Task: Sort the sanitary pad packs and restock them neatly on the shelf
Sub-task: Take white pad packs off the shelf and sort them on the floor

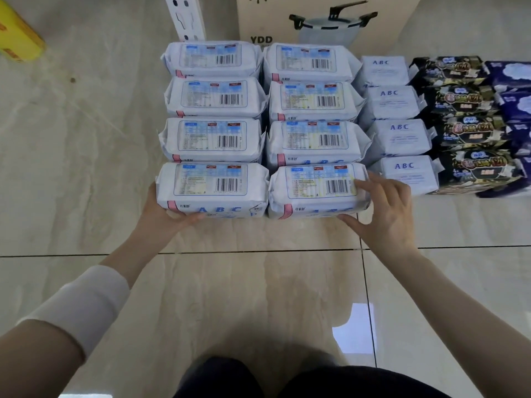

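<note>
Two columns of white ABC pad packs stand on the tiled floor, barcode sides up. My left hand [163, 209] cups the left end of the nearest left pack [211, 188], thumb under its front edge. My right hand [388, 208] grips the right end of the nearest right pack [316, 189], fingers on top, thumb at the front. To the right runs a column of smaller pale-blue ABC packs [402, 136], then a column of black packs [471, 130], then dark-blue packs [514, 90] at the frame edge.
A cardboard box [264, 18] printed with a pot stands behind the rows, with a white perforated shelf upright [185, 15] beside it. A yellow package [17, 35] lies far left. My knees [287, 380] fill the bottom edge.
</note>
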Demonstrator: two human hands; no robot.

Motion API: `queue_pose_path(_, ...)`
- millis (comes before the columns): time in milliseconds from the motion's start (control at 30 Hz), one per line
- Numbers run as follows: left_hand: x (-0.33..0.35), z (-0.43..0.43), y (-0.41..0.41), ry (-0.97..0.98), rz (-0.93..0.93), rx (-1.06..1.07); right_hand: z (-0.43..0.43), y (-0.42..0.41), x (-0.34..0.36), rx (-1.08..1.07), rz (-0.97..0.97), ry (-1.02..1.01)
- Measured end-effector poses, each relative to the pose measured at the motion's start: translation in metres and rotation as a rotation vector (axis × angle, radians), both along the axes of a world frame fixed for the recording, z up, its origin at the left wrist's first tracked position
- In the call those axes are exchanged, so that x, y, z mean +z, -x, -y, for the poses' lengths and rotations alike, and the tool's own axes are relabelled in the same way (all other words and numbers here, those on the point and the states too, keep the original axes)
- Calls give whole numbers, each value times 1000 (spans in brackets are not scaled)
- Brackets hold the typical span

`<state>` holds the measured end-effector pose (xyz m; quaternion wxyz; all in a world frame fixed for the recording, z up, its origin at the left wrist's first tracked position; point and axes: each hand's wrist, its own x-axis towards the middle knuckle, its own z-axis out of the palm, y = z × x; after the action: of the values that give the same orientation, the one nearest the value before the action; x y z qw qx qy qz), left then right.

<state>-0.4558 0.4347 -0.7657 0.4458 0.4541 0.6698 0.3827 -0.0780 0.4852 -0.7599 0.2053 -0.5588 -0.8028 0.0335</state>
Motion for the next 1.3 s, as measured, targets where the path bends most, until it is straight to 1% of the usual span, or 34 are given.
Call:
queue_pose_path(67,2,7,-1,-20,-13,55,0,1,6,-16,-2,13)
queue_pose_path(167,5,16,6,16,-47,94,2,4,16,-22,-6,4)
queue_pose_path(233,15,18,7,-7,-88,50,3,7,24,-18,-9,-2)
queue_pose_path(400,42,11,10,-46,-201,48,0,14,42,11,-28,-13)
queue_pose_path(467,55,6,12,-57,-261,-2,-2,15,52,33,-27,-16)
queue_pose_path(700,82,-1,16,-83,-340,-79,-5,17,73,22,-64,104)
queue_pose_path(800,78,2,19,-43,-297,-103,-6,6,65,22,-27,150)
queue_pose_path(900,62,7,22,33,-214,-96,-9,-4,51,-38,98,211)
queue_pose_path(1000,41,9,21,69,-141,-86,-15,-3,45,-73,208,276)
queue_pose_path(1067,28,7,20,71,-89,-68,-18,3,44,-96,212,315)
queue_pose_path(1133,18,5,21,19,-54,-70,-19,9,41,-121,212,356)
queue_pose_path(1200,8,3,22,-43,-67,-85,-18,14,38,-140,208,380)
queue_pose_path(1300,7,-1,16,-75,-61,-57,-17,16,32,-177,156,354)
